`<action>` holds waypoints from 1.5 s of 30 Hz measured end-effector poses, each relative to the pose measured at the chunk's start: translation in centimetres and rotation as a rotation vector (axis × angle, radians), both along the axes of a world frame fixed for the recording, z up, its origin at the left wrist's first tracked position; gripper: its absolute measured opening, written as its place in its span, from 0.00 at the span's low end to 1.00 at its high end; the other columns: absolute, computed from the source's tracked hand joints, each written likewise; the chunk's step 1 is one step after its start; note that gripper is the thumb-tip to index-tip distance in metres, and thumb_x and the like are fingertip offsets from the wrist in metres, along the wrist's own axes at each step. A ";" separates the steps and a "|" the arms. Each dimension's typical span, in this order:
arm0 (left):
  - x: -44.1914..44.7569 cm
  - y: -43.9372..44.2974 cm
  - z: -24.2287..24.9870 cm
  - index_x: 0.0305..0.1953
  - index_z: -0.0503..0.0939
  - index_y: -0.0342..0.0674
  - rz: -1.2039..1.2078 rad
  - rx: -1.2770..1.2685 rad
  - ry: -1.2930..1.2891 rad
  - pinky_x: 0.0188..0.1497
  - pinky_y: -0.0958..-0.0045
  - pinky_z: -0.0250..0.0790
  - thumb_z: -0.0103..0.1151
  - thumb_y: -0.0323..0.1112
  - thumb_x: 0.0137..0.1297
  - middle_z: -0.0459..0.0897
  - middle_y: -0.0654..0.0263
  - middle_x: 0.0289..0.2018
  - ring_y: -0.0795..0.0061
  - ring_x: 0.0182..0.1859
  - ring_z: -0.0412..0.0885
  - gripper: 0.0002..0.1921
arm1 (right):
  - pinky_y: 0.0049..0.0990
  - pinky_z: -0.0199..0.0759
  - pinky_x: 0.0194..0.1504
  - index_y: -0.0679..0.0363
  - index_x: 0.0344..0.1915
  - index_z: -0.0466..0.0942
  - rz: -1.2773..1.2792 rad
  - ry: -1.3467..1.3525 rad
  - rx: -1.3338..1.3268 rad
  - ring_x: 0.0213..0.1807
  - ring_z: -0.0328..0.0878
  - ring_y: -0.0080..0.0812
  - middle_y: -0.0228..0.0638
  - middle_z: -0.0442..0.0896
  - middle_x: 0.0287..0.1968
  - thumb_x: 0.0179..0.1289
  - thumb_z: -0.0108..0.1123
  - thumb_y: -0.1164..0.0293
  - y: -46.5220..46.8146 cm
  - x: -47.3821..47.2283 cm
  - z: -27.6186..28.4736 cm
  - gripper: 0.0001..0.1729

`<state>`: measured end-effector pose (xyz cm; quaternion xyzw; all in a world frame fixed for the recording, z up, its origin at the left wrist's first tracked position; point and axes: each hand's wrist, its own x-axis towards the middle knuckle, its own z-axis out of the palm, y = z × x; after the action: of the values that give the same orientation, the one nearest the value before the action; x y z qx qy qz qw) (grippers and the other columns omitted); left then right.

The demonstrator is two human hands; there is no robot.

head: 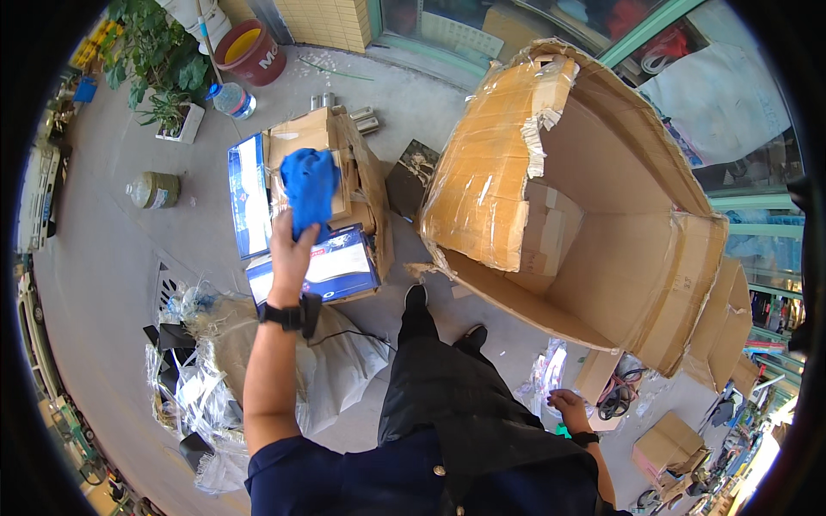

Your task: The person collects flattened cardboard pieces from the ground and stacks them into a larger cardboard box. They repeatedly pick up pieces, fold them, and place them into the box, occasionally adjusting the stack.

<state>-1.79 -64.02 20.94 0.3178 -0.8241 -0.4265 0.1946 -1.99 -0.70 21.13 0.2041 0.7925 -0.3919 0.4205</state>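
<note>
A crumpled blue cloth (pixel 310 187) is held in my left hand (pixel 292 248), which reaches forward over a cardboard box (pixel 303 132) filled with folded cardboard. Blue and white printed carton pieces (pixel 342 264) lie on the near side of that box, just beside my fingers. My right hand (pixel 569 407) hangs low on the right, its fingers curled; whether it holds anything small I cannot tell. Near it lie shiny clear plastic wrapping (pixel 548 374) and a small box with black cables (pixel 616 401). A large open cardboard box (pixel 606 258) with a torn edge stands ahead on the right.
A woven sack (pixel 342 380) with plastic scraps stands at my left. Farther off are two plastic bottles (pixel 161 190), a maroon bucket (pixel 258 64) and a potted plant (pixel 184 122). Green-framed windows (pixel 439 61) border the top and right. A smaller carton (pixel 671 445) lies at lower right.
</note>
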 end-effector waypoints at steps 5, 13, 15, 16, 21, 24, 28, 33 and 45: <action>-2.0 17.0 3.6 0.41 0.76 0.34 -0.697 0.219 0.039 0.49 0.64 0.68 0.65 0.29 0.50 0.75 0.53 0.43 0.50 0.45 0.74 0.15 | 0.29 0.65 0.57 0.66 0.57 0.71 0.047 0.046 -0.556 0.52 0.76 0.32 0.40 0.80 0.49 0.68 0.54 0.61 -7.6 -5.0 1.7 0.24; -3.7 34.3 0.0 0.46 0.77 0.36 -1.409 0.191 -0.162 0.57 0.58 0.65 0.60 0.38 0.59 0.72 0.52 0.53 0.49 0.56 0.69 0.16 | 0.28 0.65 0.57 0.63 0.60 0.67 -0.518 0.177 -0.664 0.52 0.73 0.32 0.38 0.77 0.50 0.50 0.64 0.77 -8.8 -5.5 -2.6 0.33; -2.8 35.0 -0.8 0.46 0.77 0.36 -1.288 0.290 -0.226 0.55 0.60 0.67 0.60 0.38 0.60 0.75 0.51 0.48 0.51 0.53 0.73 0.16 | 0.29 0.66 0.56 0.64 0.59 0.68 -0.548 0.244 -0.475 0.52 0.74 0.32 0.37 0.78 0.51 0.51 0.64 0.77 -3.7 -5.6 -3.1 0.32; -2.1 34.9 -1.2 0.46 0.76 0.35 -1.205 0.333 -0.216 0.54 0.60 0.68 0.59 0.38 0.61 0.77 0.51 0.46 0.52 0.51 0.75 0.16 | 0.29 0.67 0.55 0.64 0.59 0.68 -0.477 0.390 -0.485 0.51 0.74 0.32 0.37 0.78 0.50 0.53 0.64 0.76 -0.4 -6.0 -2.9 0.31; 2.9 31.7 -4.5 0.39 0.79 0.35 -0.751 0.255 -0.458 0.43 0.63 0.72 0.56 0.38 0.62 0.81 0.53 0.36 0.55 0.40 0.80 0.12 | 0.34 0.64 0.58 0.65 0.62 0.65 -0.025 0.824 0.072 0.52 0.74 0.43 0.47 0.76 0.53 0.58 0.62 0.69 11.6 -8.7 -4.9 0.32; 8.0 28.6 -6.7 0.39 0.80 0.35 -0.566 0.177 -0.634 0.44 0.62 0.71 0.55 0.40 0.61 0.82 0.52 0.35 0.53 0.41 0.80 0.14 | 0.38 0.61 0.60 0.59 0.65 0.63 0.284 0.647 0.399 0.59 0.68 0.52 0.54 0.69 0.60 0.55 0.63 0.67 14.5 -9.9 -9.9 0.37; 16.0 25.4 -9.0 0.38 0.82 0.36 -0.352 0.060 -0.902 0.47 0.60 0.70 0.54 0.44 0.60 0.83 0.51 0.36 0.51 0.42 0.80 0.16 | 0.37 0.62 0.61 0.58 0.67 0.61 0.267 0.439 0.267 0.59 0.69 0.53 0.57 0.71 0.59 0.54 0.64 0.64 16.3 -10.7 -16.7 0.41; 22.8 23.9 -11.2 0.37 0.83 0.34 -0.186 0.154 -0.953 0.51 0.60 0.69 0.54 0.44 0.59 0.83 0.50 0.38 0.50 0.45 0.79 0.18 | 0.37 0.67 0.57 0.61 0.61 0.68 0.253 0.543 0.371 0.54 0.74 0.52 0.55 0.77 0.53 0.52 0.61 0.64 18.0 -12.2 -19.1 0.35; 16.9 15.1 -11.9 0.59 0.65 0.29 0.647 1.089 -0.005 0.51 0.63 0.70 0.52 0.51 0.67 0.76 0.49 0.50 0.56 0.51 0.77 0.31 | 0.28 0.70 0.40 0.65 0.42 0.80 0.155 0.570 0.105 0.36 0.77 0.35 0.43 0.81 0.36 0.55 0.58 0.74 12.8 -13.5 -15.0 0.13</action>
<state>15.12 -48.91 9.01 0.6053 -0.3517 -0.7036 0.1223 -15.50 12.11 6.14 0.0463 0.9108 -0.3588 0.1988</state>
